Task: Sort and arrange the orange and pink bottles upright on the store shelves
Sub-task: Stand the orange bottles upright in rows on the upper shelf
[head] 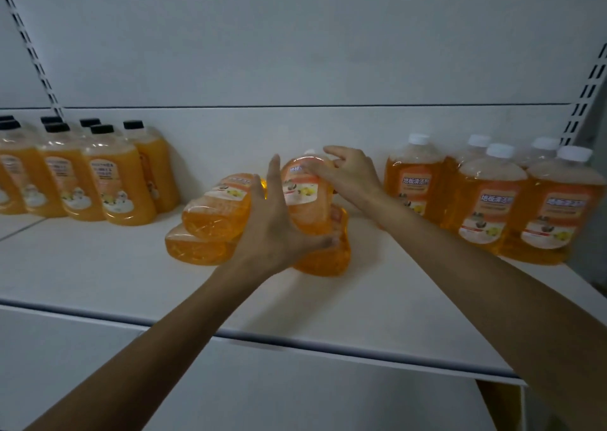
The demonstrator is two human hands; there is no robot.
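A heap of clear orange bottles (213,213) lies on its side in the middle of the white shelf (98,266). Above the heap I hold one orange white-capped bottle (305,194), tilted. My left hand (276,230) grips its lower body, thumb underneath and fingers spread up along its left side. My right hand (348,174) holds its shoulder near the cap. At the right stand several upright orange bottles with white caps (486,200). At the left stand several upright cloudy orange bottles with black caps (115,181).
The shelf's front edge (295,342) runs across the lower view with a dark gap beneath. The white back panel (295,52) rises behind the bottles, with slotted uprights (29,43) at both sides. Bare shelf lies between the heap and each standing group.
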